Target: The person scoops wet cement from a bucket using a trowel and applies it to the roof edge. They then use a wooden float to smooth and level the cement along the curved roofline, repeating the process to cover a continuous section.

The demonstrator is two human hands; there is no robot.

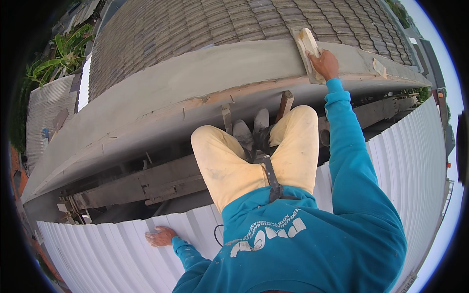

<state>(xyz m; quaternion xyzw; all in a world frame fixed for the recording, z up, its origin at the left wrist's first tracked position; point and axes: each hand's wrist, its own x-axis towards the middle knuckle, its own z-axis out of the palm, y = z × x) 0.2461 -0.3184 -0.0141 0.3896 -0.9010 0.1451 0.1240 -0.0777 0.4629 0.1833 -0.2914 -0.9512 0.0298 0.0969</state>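
Observation:
My right hand (324,65) is closed round the grip of a wooden plastering float (306,49), stretched out ahead and to the right. The float lies against the smooth grey plastered ledge (234,67), its far end by the roof tiles. Low on the left, my left hand (161,236) rests on the white corrugated sheet roofing (129,254), fingers stretched out and holding nothing. A small pale flat piece (379,68) sits on the ledge to the right of the float; its kind I cannot make out.
Grey-brown roof tiles (195,34) rise beyond the ledge. Beneath it is a dark gap with wooden beams (141,183); my feet (251,129) are down there between two short posts. Thin nails or wires jut from the ledge's underside. Banana leaves (61,56) grow at the far left.

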